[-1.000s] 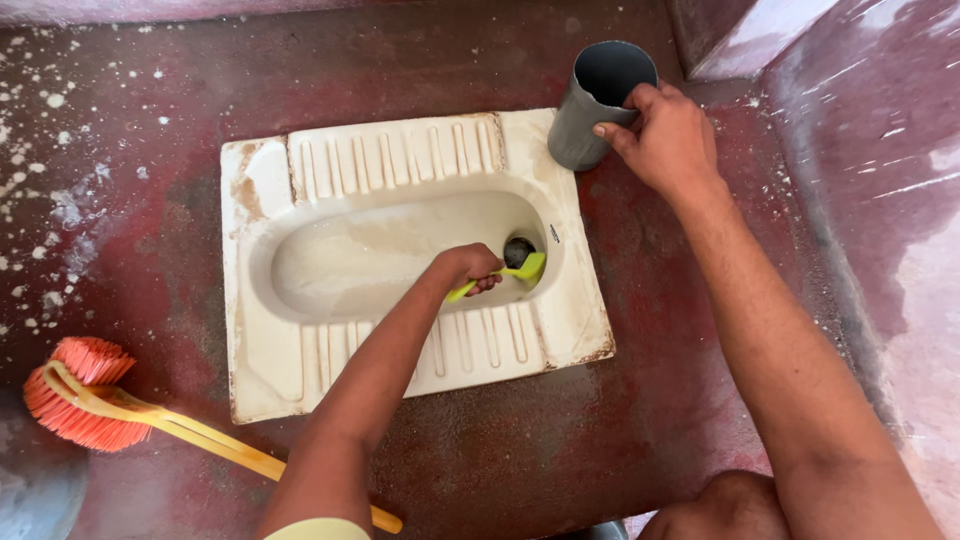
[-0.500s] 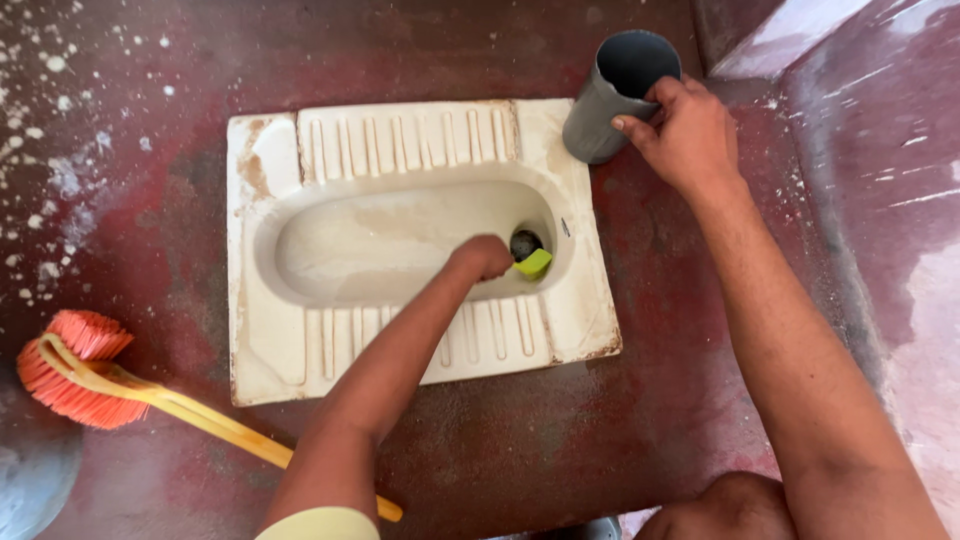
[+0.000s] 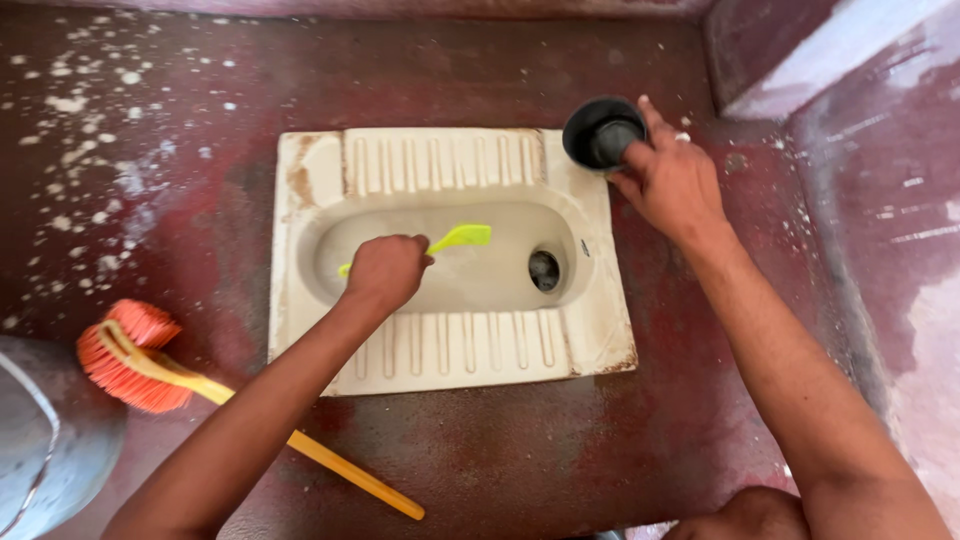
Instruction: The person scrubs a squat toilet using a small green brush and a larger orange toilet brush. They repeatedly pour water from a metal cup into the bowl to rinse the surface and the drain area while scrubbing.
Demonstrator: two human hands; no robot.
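Observation:
A stained white squat toilet pan (image 3: 600, 330) is set into a dark red floor. My left hand (image 3: 385, 272) is over the bowl and grips a small lime-green brush (image 3: 458, 238) whose head points right, above the basin. The dark drain hole (image 3: 544, 270) lies to the right of the brush, uncovered. My right hand (image 3: 670, 180) holds a grey cylindrical pipe piece (image 3: 600, 135) standing upright at the pan's far right corner, its open mouth facing up.
An orange-bristled brush with a long yellow handle (image 3: 135, 368) lies on the floor at the left. A grey bucket edge (image 3: 45, 450) shows at the lower left. White specks dot the floor at the upper left. A raised wall ledge (image 3: 880, 200) runs along the right.
My left hand has pulled the green brush out of the drain hole and moved it left over the basin. The grey pipe piece now stands more upright at the pan's corner.

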